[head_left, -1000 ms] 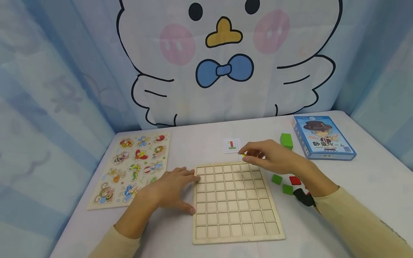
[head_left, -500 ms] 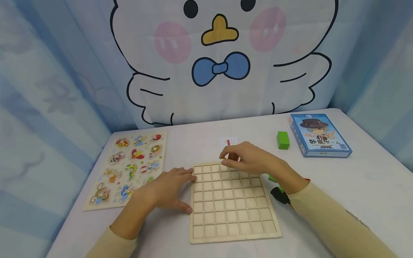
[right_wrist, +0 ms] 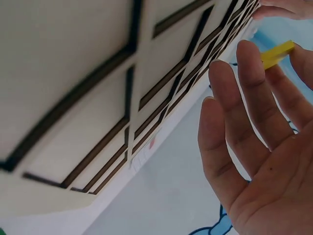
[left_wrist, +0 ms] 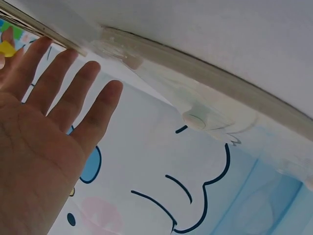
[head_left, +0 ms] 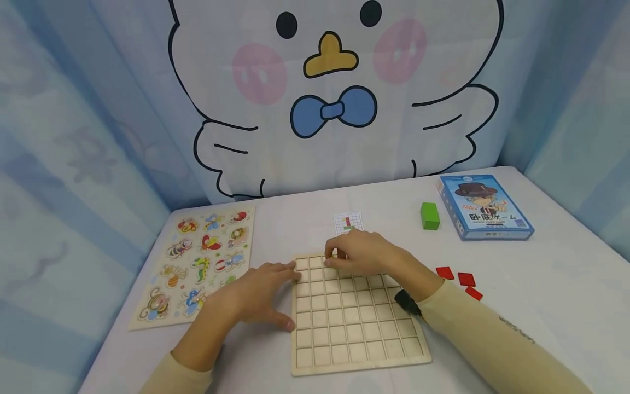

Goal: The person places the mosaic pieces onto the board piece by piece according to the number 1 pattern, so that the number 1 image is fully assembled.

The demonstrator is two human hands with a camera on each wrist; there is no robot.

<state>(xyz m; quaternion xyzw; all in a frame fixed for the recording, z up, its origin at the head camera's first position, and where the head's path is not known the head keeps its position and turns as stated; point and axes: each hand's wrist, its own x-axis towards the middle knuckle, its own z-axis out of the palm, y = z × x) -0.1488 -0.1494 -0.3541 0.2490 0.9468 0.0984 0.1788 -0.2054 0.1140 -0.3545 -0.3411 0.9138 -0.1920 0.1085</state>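
A wooden grid board [head_left: 337,317] lies flat in the middle of the table. My left hand [head_left: 258,293] rests along its left edge, fingers extended and thumb at the side. Above the top rows is my right hand [head_left: 366,251], pinching a small yellow tile [right_wrist: 278,55] between thumb and fingertips. The right wrist view shows the tile clearly; in the head view the fingers hide it. Just behind the board lies a small pattern card [head_left: 348,220] with a coloured figure on a grid, its lower part covered by the right hand.
To the left lies a puzzle board with cartoon insects [head_left: 200,268]. Several red tiles [head_left: 466,279] are right of the right forearm. A green block [head_left: 430,216] and a blue game box [head_left: 486,208] stand at the back right. A black object [head_left: 407,302] sits at the right wrist.
My right hand has moved left with the yellow tile, from the board's upper right corner to above its top rows. The forearm now covers the green tiles. My left hand stays at the edge.
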